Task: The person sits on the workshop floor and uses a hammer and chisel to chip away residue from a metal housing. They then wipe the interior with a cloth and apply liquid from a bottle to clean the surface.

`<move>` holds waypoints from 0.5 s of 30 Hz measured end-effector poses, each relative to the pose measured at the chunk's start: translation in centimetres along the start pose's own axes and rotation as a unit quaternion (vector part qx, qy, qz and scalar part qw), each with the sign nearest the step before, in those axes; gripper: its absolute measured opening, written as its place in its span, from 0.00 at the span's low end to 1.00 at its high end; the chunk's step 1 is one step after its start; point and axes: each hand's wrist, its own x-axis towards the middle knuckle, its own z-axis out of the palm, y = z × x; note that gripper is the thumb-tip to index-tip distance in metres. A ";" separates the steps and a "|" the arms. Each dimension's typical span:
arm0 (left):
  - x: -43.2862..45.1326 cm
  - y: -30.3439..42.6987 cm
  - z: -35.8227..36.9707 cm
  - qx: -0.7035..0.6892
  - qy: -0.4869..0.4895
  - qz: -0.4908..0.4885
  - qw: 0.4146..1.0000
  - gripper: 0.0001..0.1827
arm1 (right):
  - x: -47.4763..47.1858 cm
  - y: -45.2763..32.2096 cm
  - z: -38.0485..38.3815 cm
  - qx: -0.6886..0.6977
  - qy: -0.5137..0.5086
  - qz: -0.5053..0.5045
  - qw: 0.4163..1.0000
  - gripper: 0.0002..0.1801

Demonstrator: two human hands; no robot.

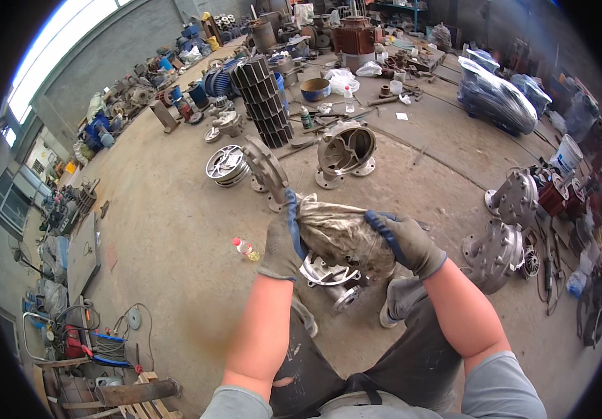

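Note:
A stained, dirty cloth (345, 230) is stretched between my two gloved hands. My left hand (285, 238), in a grey and blue work glove, grips its left edge; my right hand (408, 238), gloved alike, holds the right edge. Below the cloth, between my feet, a metal pump casing (332, 277) with a flange shows partly; the cloth hides its upper part. Just beyond my left hand stands a round cast metal cover (264, 165) on edge. Farther ahead is an open metal pump housing (346, 149) with flanged ports.
A clear bottle with a red cap (245, 248) lies left of my left hand. Silvery metal rings (227, 165) and a tall stack of dark finned parts (263, 102) stand ahead. Bolted metal housings (495, 251) are at right. A grinding disc (134, 318) lies at lower left.

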 end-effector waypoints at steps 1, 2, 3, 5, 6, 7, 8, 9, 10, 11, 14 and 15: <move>0.0 0.1 0.3 -0.017 0.014 -0.018 1.000 0.25 | 0.1 0.2 -0.2 0.029 0.007 0.014 0.999 0.29; -0.2 0.0 0.6 -0.034 0.005 -0.002 0.999 0.20 | 0.1 0.4 -0.5 0.020 0.022 0.022 0.999 0.26; -0.3 0.1 0.9 -0.027 0.016 0.000 1.000 0.20 | 0.1 0.6 -0.7 -0.003 0.030 0.007 1.000 0.25; -0.6 0.4 1.6 -0.018 0.019 0.002 1.000 0.21 | 0.2 1.1 -1.2 -0.050 0.048 -0.023 0.997 0.23; -0.7 0.5 1.8 -0.021 0.017 -0.001 1.000 0.22 | 0.3 1.4 -1.2 -0.102 0.050 -0.130 0.985 0.23; -0.8 0.5 2.0 -0.011 0.024 -0.001 1.000 0.22 | 0.3 1.6 -1.3 -0.175 0.062 -0.201 0.962 0.22; -1.0 0.5 2.1 -0.002 0.033 -0.001 0.999 0.22 | 0.3 1.8 -1.3 -0.127 0.053 -0.209 0.968 0.22; -1.1 0.5 2.1 0.008 0.041 -0.002 0.999 0.22 | 0.3 2.0 -1.3 -0.102 0.054 -0.183 0.976 0.21; -1.0 0.6 2.1 0.010 0.036 -0.003 0.999 0.22 | 0.3 2.1 -1.3 -0.103 0.056 -0.145 0.982 0.20; -1.0 0.7 1.9 0.013 0.031 -0.004 0.999 0.23 | 0.4 2.3 -1.2 -0.014 0.052 -0.091 0.994 0.21; -0.8 0.7 1.0 0.207 0.141 0.054 0.967 0.30 | 0.8 2.8 -1.4 -0.020 0.079 -0.094 0.992 0.21; -0.7 0.5 0.7 0.299 0.189 0.088 0.931 0.34 | 0.9 3.0 -1.5 -0.148 0.111 -0.224 0.957 0.19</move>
